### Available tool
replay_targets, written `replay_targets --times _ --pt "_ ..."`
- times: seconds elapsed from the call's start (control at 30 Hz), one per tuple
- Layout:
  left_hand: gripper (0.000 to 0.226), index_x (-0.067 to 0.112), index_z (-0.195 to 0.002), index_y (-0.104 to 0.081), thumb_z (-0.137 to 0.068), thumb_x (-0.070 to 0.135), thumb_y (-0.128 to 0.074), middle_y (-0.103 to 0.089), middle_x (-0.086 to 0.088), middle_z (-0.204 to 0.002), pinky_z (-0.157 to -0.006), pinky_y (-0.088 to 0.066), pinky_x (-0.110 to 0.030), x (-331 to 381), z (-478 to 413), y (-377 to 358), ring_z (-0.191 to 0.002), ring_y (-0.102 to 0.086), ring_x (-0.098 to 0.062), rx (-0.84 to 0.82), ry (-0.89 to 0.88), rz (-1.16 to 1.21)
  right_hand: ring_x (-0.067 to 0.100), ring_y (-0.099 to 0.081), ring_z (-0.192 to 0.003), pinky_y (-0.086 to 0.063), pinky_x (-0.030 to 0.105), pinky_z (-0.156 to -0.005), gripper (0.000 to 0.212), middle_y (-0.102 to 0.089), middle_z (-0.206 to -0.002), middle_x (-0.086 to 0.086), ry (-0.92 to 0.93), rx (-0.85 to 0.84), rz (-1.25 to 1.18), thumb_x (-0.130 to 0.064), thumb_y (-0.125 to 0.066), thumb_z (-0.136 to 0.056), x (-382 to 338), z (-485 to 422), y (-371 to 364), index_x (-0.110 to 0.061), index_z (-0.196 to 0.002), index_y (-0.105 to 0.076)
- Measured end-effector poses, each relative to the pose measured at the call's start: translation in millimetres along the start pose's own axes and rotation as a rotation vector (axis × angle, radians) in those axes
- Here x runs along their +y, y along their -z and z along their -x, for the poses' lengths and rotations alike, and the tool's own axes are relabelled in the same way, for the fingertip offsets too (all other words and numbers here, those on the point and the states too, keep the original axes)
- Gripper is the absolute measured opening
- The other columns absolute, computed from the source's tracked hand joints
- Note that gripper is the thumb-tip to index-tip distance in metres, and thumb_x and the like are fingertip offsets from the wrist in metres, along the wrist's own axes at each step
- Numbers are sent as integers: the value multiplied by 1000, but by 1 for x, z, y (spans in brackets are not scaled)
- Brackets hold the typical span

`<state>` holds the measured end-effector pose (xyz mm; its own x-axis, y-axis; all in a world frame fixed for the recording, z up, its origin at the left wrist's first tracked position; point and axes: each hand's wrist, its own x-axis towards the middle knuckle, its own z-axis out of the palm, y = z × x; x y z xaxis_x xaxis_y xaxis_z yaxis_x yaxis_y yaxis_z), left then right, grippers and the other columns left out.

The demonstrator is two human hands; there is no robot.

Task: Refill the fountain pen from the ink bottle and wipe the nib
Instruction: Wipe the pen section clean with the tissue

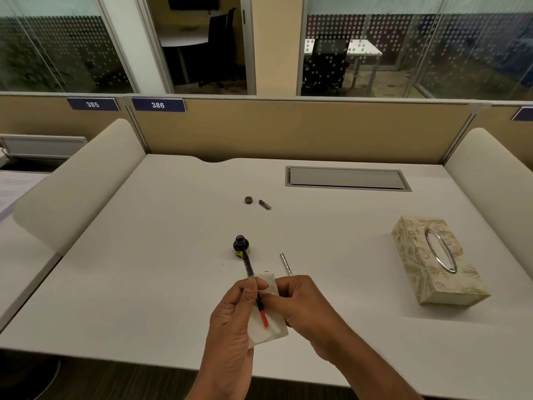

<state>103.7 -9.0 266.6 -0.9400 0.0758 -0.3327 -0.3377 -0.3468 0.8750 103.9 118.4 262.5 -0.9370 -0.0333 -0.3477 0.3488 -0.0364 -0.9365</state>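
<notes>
Pen [253, 281]: slim dark body, red end

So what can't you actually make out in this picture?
- Pen nib: head view, too small against the dark ink bottle; dipped or not, unclear.
- Tissue: mostly covered by the left hand and right hand.
- Silver barrel: near end hidden by the right hand.

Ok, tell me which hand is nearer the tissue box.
Right. The right hand lies between the pen section and the tissue box, apart from the box. The left hand is farther, on the other side of the pen section.
</notes>
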Motion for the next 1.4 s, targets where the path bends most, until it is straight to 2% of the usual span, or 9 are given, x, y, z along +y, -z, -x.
replay_targets --times 0.1,0.2,0.33,0.43,0.57,0.8,1.0,1.23,1.4 --pt "24 15 -81 -80 -87 21 -58 -79 -7 -101 -85 -56 -42 -2 -5 4 -94 -75 -17 3 53 31 21 -75 -87 -59 36 -84 23 -79 -92 12 -3 -8 36 -27 -67 -95 8 -6 -3 -8 -91 -80" --pt "29 18 -81 -82 -93 20 -56 -79 -5 -101 -70 -61 -34 -5 -12 6 -90 -76 -14 17 95 56 30 -73 -95 -58 43 -88 26 -78 -95 15 -11 10 67 -32 -67 -95 16 -13 -5 -9 -93 -80" --pt "26 18 -83 -81 -95 23 -59 -79 -3 -100 -61 -61 -34 -5 -23 4 -86 -76 -17 91 169 142 9 -67 -72 -51 22 -61 19 -77 -87 5 -41 17 46 -27 -67 -95 20 -19 0 -12 -97 -79" --pt "19 15 -88 -80 -92 24 -63 -76 -8 -106 -69 -62 -40 -5 -35 6 -99 -71 -25 129 191 211 6 -61 -70 -44 21 -58 15 -77 -88 2 -23 59 -3 -29 -68 -94 21 -20 8 -18 -97 -78" --pt "23 14 -98 -80 -81 27 -71 -75 -10 -116 -103 -49 -55 -6 -47 9 -121 -61 -37 176 203 250 8 -64 -68 -45 26 -60 13 -77 -83 3 -30 272 -18 -28 -70 -92 29 -40 27 -17 -90 -77" --pt "34 7 -119 -72 -90 25 -67 -71 -12 -125 -102 -49 -48 -15 -71 15 -124 -61 -33 176 261 302 20 -68 -80 -53 34 -72 10 -72 -82 -5 -51 713 418 -25 -69 -88 108 -141 73 -17 -82 -70" --pt "26 11 -106 -77 -86 25 -69 -74 -10 -119 -94 -53 -44 -21 -81 15 -116 -65 -28 195 272 278 23 -63 -92 -50 34 -77 22 -65 -97 2 -69 664 676 -35 -68 -89 149 -181 76 -16 -99 -68" --pt "20 15 -94 -80 -80 27 -71 -77 -4 -111 -84 -53 -37 -21 -86 15 -107 -68 -20 184 259 258 30 -59 -91 -52 39 -73 17 -60 -93 8 -40 641 823 -26 -65 -88 163 -202 67 -10 -85 -64" --pt "18 14 -100 -79 -90 23 -67 -76 -4 -109 -90 -53 -40 -20 -92 16 -109 -67 -22 167 262 277 21 -61 -74 -49 33 -65 14 -65 -78 0 -20 643 571 -24 -68 -85 144 -185 64 -14 -76 -65"
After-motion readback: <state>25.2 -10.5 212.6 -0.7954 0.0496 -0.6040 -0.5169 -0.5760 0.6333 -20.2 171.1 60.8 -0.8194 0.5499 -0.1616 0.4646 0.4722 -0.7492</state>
